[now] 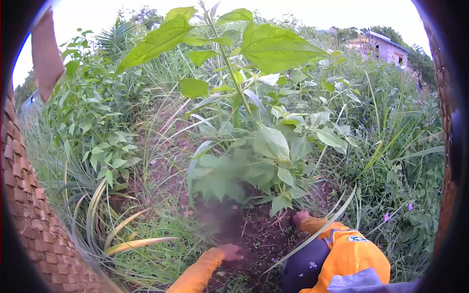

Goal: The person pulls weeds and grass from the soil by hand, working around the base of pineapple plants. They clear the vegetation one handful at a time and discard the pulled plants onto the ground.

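My left hand (230, 252) rests low on bare dark soil (254, 234), fingers curled, at the end of an orange sleeve. My right hand (299, 218) reaches into the base of a tall leafy plant (254, 146), close to its lower leaves; its fingers are partly hidden by foliage, so I cannot tell whether they hold anything. The plant's stem (229, 68) rises upright with large green leaves at the top. An orange and dark jacket sleeve (342, 249) covers my right arm.
Thick grass and weeds (391, 161) surround the soil patch. Yellowed grass blades (127, 229) lie at the left. A woven hat brim (29, 215) frames the view's edges. A building (386, 49) stands far back right.
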The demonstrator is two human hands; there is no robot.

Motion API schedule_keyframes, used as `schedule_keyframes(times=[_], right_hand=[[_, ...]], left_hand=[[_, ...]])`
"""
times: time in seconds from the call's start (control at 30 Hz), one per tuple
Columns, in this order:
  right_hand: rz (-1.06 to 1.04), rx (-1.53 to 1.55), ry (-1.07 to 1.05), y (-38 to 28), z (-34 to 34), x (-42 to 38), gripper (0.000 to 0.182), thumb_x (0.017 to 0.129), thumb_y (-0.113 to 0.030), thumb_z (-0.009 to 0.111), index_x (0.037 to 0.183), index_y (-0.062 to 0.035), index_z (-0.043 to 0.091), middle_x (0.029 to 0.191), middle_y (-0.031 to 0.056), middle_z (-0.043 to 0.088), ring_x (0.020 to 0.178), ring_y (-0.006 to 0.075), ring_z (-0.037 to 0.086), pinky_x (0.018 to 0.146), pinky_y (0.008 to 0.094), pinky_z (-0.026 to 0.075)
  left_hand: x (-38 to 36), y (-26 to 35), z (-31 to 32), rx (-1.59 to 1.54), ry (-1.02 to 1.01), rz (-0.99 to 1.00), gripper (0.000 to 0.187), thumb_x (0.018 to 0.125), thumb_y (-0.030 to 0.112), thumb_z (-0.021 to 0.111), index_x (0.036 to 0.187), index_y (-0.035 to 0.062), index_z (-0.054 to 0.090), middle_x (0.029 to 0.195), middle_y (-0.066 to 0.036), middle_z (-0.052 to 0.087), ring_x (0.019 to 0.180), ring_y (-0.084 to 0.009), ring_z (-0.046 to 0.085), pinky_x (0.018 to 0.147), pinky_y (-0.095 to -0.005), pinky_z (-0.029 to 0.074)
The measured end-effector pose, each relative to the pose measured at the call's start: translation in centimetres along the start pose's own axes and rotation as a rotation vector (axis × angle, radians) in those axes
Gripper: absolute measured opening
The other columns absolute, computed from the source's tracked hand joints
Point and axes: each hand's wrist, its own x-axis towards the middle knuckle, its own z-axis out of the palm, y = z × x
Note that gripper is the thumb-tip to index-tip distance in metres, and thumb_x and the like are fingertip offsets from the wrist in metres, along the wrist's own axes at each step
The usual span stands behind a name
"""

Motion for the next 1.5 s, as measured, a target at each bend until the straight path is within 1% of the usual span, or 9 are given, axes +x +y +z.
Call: schedule_keyframes(times=[0.17, 0.6, 0.83, 0.93, 1.03, 1.13, 1.33, 1.43, 1.5], right_hand=[[-0.004, -0.005, 0.061, 1.0, 4.4, 1.5, 0.031, 0.104, -0.028, 0.054, 0.114, -0.0111, 0.078, 0.104, 0.0190, 0.077, 0.098, 0.0372, 0.076, 0.081, 0.0473, 0.060], [-0.251, 0.171, -0.060, 0.6, -4.3, -4.9, 0.033, 0.105, -0.032, 0.054, 0.113, -0.0088, 0.076, 0.099, 0.0214, 0.076, 0.092, 0.0425, 0.074, 0.081, 0.0500, 0.060], [-0.302, 0.822, 0.474, -4.9, -6.7, -4.8, 0.038, 0.103, -0.040, 0.059, 0.113, -0.0055, 0.073, 0.098, 0.0251, 0.074, 0.093, 0.0476, 0.072, 0.083, 0.0537, 0.058], [-0.147, 0.943, 0.512, -8.9, -3.6, -7.2, 0.040, 0.100, -0.042, 0.063, 0.111, -0.0049, 0.074, 0.095, 0.0255, 0.073, 0.093, 0.0472, 0.071, 0.082, 0.0564, 0.057], [-0.025, 1.030, 0.361, -11.6, -1.3, -6.6, 0.038, 0.101, -0.043, 0.062, 0.107, -0.0072, 0.074, 0.092, 0.0224, 0.074, 0.093, 0.0460, 0.072, 0.084, 0.0561, 0.056], [-0.668, 0.390, -0.039, -13.5, 3.0, -7.7, 0.041, 0.101, -0.044, 0.062, 0.115, -0.0078, 0.074, 0.098, 0.0220, 0.074, 0.099, 0.0443, 0.071, 0.089, 0.0551, 0.056], [-1.576, 0.417, 0.034, -18.0, -1.9, -12.9, 0.044, 0.101, -0.039, 0.062, 0.119, 0.0009, 0.067, 0.100, 0.0226, 0.071, 0.107, 0.0419, 0.069, 0.090, 0.0541, 0.056], [-1.705, -0.165, -0.415, -21.0, -9.4, -11.6, 0.040, 0.097, -0.033, 0.064, 0.118, -0.0004, 0.067, 0.099, 0.0233, 0.073, 0.100, 0.0426, 0.072, 0.087, 0.0532, 0.059], [-1.423, -0.221, -0.293, -22.2, -18.9, -14.3, 0.028, 0.088, -0.027, 0.065, 0.106, -0.0086, 0.074, 0.087, 0.0207, 0.073, 0.087, 0.0417, 0.074, 0.079, 0.0528, 0.061]], left_hand=[[-0.8, -0.8, -0.6, -0.115, 0.067, -0.038, 0.058, 0.101, 0.055, 0.059, 0.142, 0.0147, 0.064, 0.139, -0.017, 0.068, 0.131, -0.0376, 0.062, 0.111, -0.0482, 0.049], [-2.7, -0.6, 1.2, -0.212, 0.319, -0.058, 0.049, 0.102, 0.052, 0.060, 0.129, 0.0137, 0.072, 0.118, -0.020, 0.075, 0.114, -0.0409, 0.069, 0.103, -0.0480, 0.053], [-1.9, -1.6, 0.9, -0.281, 0.751, -0.160, 0.048, 0.100, 0.052, 0.064, 0.106, 0.0065, 0.078, 0.089, -0.020, 0.075, 0.084, -0.0398, 0.073, 0.077, -0.0464, 0.057], [-3.1, -0.7, -0.9, -0.270, 0.563, -0.273, 0.047, 0.098, 0.053, 0.064, 0.115, 0.0112, 0.076, 0.106, -0.018, 0.076, 0.105, -0.0364, 0.072, 0.098, -0.0473, 0.054], [-3.4, -1.1, 0.6, 0.089, 0.632, -0.180, 0.044, 0.095, 0.049, 0.068, 0.119, 0.0124, 0.073, 0.110, -0.013, 0.074, 0.113, -0.0340, 0.068, 0.105, -0.0532, 0.050], [-4.1, 1.1, 4.1, 0.085, 0.587, -0.220, 0.064, 0.093, 0.048, 0.070, 0.144, 0.0112, 0.057, 0.144, -0.017, 0.057, 0.140, -0.0380, 0.048, 0.120, -0.0641, 0.031], [-6.0, 1.6, 9.2, 0.235, 0.466, -0.202, 0.091, 0.089, 0.054, 0.073, 0.162, 0.0108, 0.038, 0.169, -0.023, 0.027, 0.157, -0.0414, 0.025, 0.125, -0.0639, 0.023], [-8.2, 3.0, 10.8, 0.118, 0.449, -0.244, 0.090, 0.089, 0.062, 0.066, 0.159, 0.0089, 0.043, 0.168, -0.023, 0.030, 0.156, -0.0418, 0.026, 0.123, -0.0647, 0.027], [-9.3, 3.2, 13.8, 0.084, 0.495, -0.257, 0.084, 0.092, 0.064, 0.062, 0.155, 0.0105, 0.048, 0.167, -0.023, 0.032, 0.155, -0.0426, 0.027, 0.121, -0.0661, 0.028]])
